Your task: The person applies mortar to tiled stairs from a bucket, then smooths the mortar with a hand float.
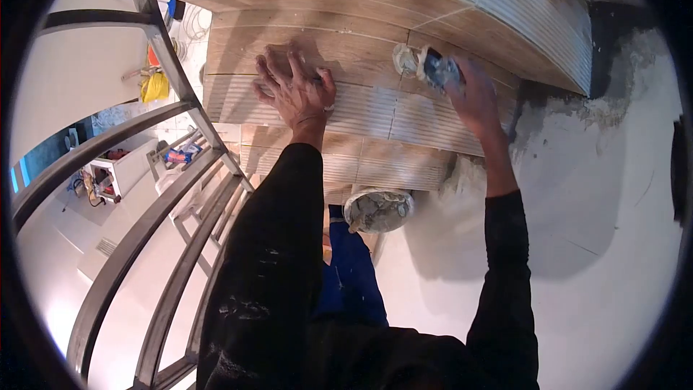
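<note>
My left hand (294, 94) lies spread on the wood-look stair tread (354, 54), likely bracing the leaning body, while my right hand (475, 94) grips a blue, paste-smeared tool (437, 70) over the same tread, just beside a pale dab (404, 59) near a tile joint. Blur hides from me whether the tool touches down. The bucket (410, 206) of grey mix stands lower, presumably for easy reach.
</note>
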A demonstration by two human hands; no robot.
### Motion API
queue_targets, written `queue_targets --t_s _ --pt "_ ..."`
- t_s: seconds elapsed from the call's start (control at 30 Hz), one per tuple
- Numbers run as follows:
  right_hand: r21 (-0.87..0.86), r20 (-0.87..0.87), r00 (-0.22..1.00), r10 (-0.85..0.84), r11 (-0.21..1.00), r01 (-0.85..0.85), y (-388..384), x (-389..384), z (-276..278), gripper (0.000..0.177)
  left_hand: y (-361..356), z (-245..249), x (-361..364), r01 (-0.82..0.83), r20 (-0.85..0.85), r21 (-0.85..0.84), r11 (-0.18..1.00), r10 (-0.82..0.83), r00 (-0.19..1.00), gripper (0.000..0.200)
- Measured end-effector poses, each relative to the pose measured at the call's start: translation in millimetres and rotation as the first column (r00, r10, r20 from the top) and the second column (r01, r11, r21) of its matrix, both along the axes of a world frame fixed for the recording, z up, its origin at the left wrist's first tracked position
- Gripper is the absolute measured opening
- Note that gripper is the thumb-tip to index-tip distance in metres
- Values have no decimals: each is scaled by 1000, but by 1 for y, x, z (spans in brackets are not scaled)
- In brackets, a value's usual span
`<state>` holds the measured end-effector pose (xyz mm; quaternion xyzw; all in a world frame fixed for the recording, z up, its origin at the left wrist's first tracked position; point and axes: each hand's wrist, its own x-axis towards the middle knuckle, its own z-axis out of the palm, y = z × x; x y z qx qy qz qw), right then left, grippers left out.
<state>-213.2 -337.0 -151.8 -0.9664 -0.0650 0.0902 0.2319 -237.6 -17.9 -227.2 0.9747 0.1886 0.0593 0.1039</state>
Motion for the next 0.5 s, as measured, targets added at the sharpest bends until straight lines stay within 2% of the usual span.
queue_targets --t_s 0.1,0.17,0.3,0.37,0.5 --pt "-38 -16 1000 0 999 -1 11 32 -10 52 -1 -2 0 12 28 -6 1000 -12 1000 75" --pt "101 94 989 115 987 -125 20 40 -18 49 1 -3 3 18 49 1 1000 -18 999 75" --pt "157 -18 984 175 973 -170 39 41 -8 46 -1 -2 0 20 48 -8 1000 -20 999 75" --pt "124 -65 948 311 945 -302 47 35 0 43 -1 -2 1 23 60 2 1000 -23 998 75" --pt "87 -154 899 409 912 -400 38 0 18 41 0 0 2 14 35 -4 1000 -14 999 75"
